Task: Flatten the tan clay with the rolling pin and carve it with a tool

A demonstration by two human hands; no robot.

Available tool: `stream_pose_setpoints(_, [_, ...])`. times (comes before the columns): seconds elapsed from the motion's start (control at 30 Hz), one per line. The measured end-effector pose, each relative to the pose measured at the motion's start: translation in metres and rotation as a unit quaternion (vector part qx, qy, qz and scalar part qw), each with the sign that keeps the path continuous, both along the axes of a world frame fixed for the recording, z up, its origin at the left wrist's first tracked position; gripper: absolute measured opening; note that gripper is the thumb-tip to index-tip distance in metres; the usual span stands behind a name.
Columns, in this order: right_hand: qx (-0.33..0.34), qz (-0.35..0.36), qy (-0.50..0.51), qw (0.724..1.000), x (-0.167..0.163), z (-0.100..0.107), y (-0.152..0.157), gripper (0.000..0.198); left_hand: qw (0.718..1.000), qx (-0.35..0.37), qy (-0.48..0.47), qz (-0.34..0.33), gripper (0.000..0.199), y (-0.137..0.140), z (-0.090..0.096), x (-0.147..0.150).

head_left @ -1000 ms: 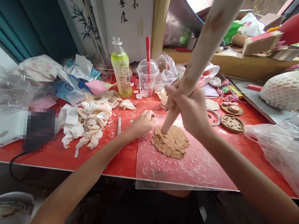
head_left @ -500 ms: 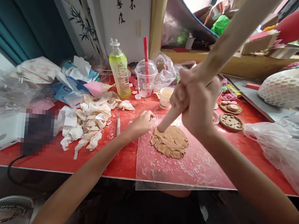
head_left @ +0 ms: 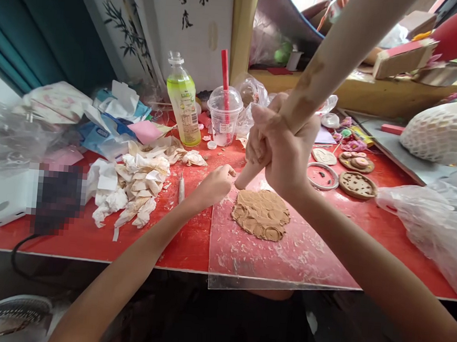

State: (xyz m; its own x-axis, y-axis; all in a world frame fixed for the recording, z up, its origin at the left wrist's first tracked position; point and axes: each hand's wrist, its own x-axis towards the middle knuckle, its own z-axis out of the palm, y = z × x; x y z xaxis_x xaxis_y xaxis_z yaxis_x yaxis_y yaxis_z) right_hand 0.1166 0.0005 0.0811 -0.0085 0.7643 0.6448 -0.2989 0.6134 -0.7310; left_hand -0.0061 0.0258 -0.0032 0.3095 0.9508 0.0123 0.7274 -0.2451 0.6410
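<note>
My right hand [head_left: 283, 146] is wrapped round a thick wooden rolling pin [head_left: 323, 73], held at a slant. The pin's lower end hangs by the upper left edge of a flat brown slab of clay [head_left: 260, 215], apparently just off it. Round dents cover the slab, which lies on a clear plastic sheet [head_left: 292, 260]. To the left of the pin's end, my left hand [head_left: 216, 185] is low over the table with its fingers curled in; whatever they may hold is hidden.
Crumpled tissues [head_left: 132, 184] and a slim tool [head_left: 181, 189] lie left. Behind stand a bottle [head_left: 184, 104] and a plastic cup with a red straw [head_left: 223, 115]. At right are a clear ring [head_left: 323, 177], round clay pieces [head_left: 357, 185] and a plastic bag [head_left: 423, 212].
My right hand has lifted the rolling pin's end off the clay and shifted it left and up. The ring at right has come into fuller view. My left hand has barely moved.
</note>
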Motion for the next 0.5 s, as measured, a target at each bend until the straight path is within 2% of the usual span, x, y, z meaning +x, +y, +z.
stream_pose_setpoints(0.1, [-0.064,0.013,-0.075,0.995,-0.003,-0.007,-0.002,0.034,1.000,0.000,0.007,0.008,0.020,0.002,-0.001,0.001])
stream_pose_setpoints(0.17, [-0.082,0.016,-0.092,0.992,-0.003,-0.005,-0.003,0.032,1.000,0.003,0.011,0.012,0.020,0.003,-0.001,0.001])
stream_pose_setpoints(0.3, [-0.002,0.006,0.000,1.000,0.002,0.014,-0.005,0.032,1.000,0.007,0.011,0.012,0.019,0.000,0.001,0.002])
stream_pose_setpoints(0.37, [0.005,-0.002,0.011,1.000,0.006,0.015,-0.007,0.032,1.000,0.009,0.014,0.015,0.017,-0.001,0.002,0.002])
stream_pose_setpoints(0.5, [-0.086,0.014,-0.061,0.994,0.014,0.000,-0.011,0.036,0.999,0.014,0.027,0.019,0.015,0.001,0.000,0.003])
